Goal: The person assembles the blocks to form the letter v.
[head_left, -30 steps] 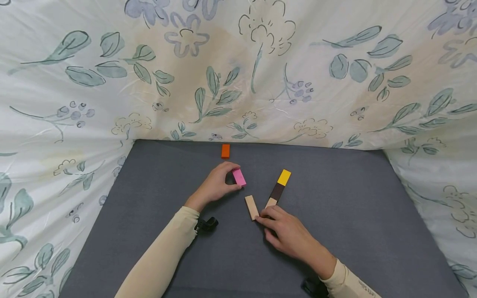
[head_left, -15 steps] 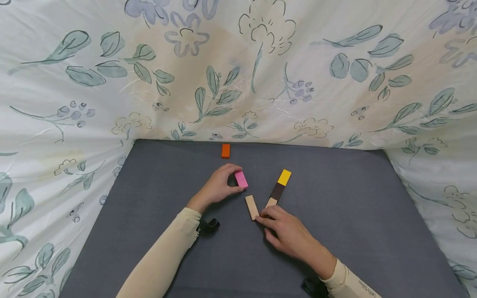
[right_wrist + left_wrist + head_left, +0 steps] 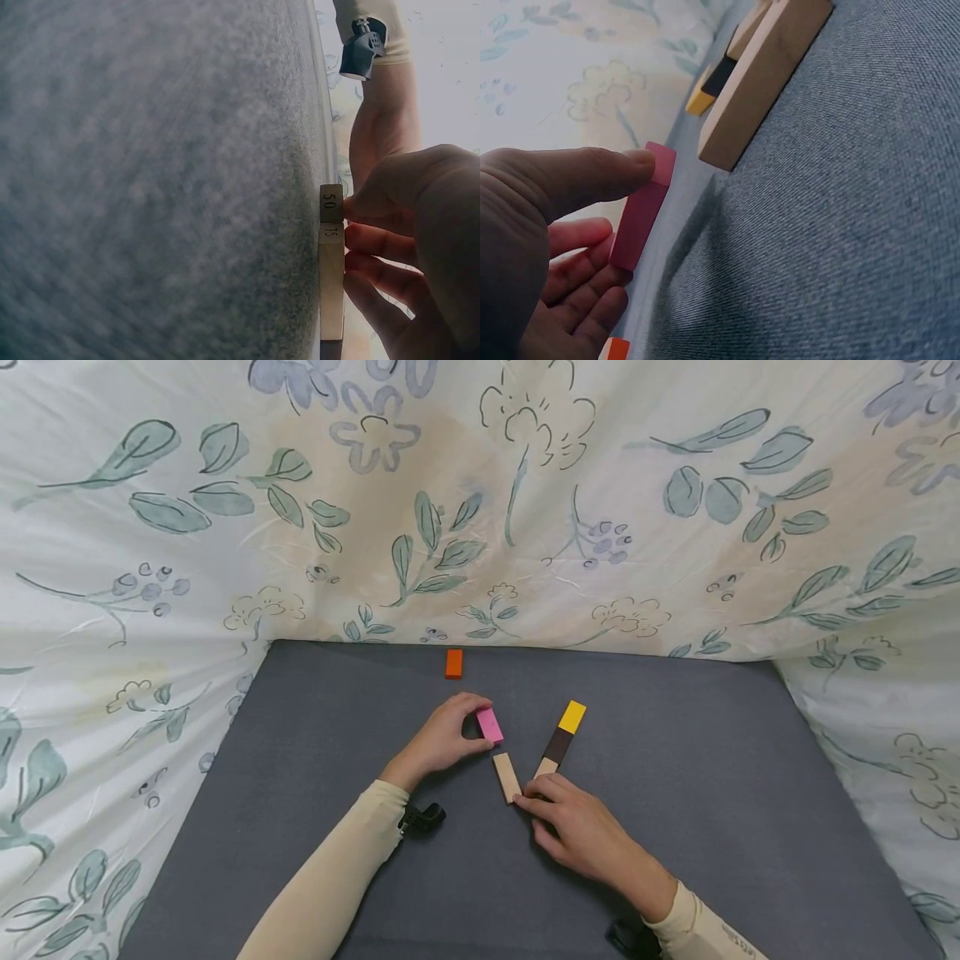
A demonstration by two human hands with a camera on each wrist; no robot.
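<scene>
My left hand (image 3: 438,739) pinches a pink wooden block (image 3: 490,725) between thumb and fingers. In the left wrist view the pink block (image 3: 643,210) is raised off the cloth, near the far end of a plain wooden block (image 3: 507,778). My right hand (image 3: 577,827) rests its fingertips on top of the plain blocks. In the right wrist view its thumb touches the block marked 50 (image 3: 331,201), and other fingers touch the adjoining plain block (image 3: 331,289). A second plain block (image 3: 547,767), partly hidden by the right hand, adjoins a dark brown block (image 3: 558,746), then a yellow block (image 3: 572,717).
An orange block (image 3: 453,664) lies at the back of the dark grey cloth-covered table (image 3: 697,752). White floral fabric (image 3: 465,527) rises behind the table and along both sides. A black wrist camera (image 3: 422,817) sticks out under the left wrist.
My left hand has carried the pink block slightly right and toward me, closer to the left plain block. The right hand and the other blocks have stayed in place.
</scene>
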